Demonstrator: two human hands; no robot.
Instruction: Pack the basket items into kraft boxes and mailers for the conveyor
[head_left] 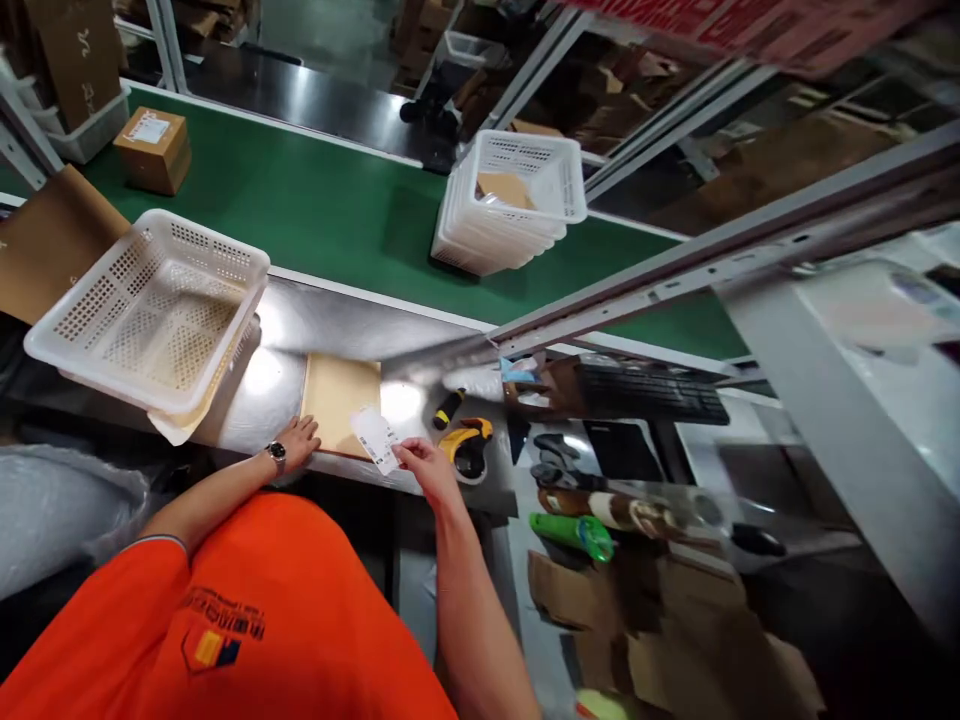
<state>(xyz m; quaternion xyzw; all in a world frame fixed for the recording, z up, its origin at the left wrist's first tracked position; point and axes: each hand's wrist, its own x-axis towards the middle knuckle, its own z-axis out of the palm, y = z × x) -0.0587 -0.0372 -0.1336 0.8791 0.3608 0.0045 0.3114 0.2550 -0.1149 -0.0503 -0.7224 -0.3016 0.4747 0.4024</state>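
A flat tan cardboard mailer (339, 395) lies on the shiny metal bench in front of me. My left hand (300, 441) rests on its lower left corner with fingers spread. Between the thumb and fingers of my right hand (421, 460) is a white printed label (375, 437), held over the mailer's lower right part. To the right of that hand lie a yellow and black tape dispenser (466, 448) and a small black and yellow tool (449, 408) whose kind I cannot make out.
A white perforated basket (161, 310) stands left on the bench. Behind runs a green conveyor belt (337, 215) bearing a small carton (153, 150) and stacked white baskets (499, 215). To the right are a keyboard (652, 392), a green bottle (571, 535) and a slanting metal frame (675, 285).
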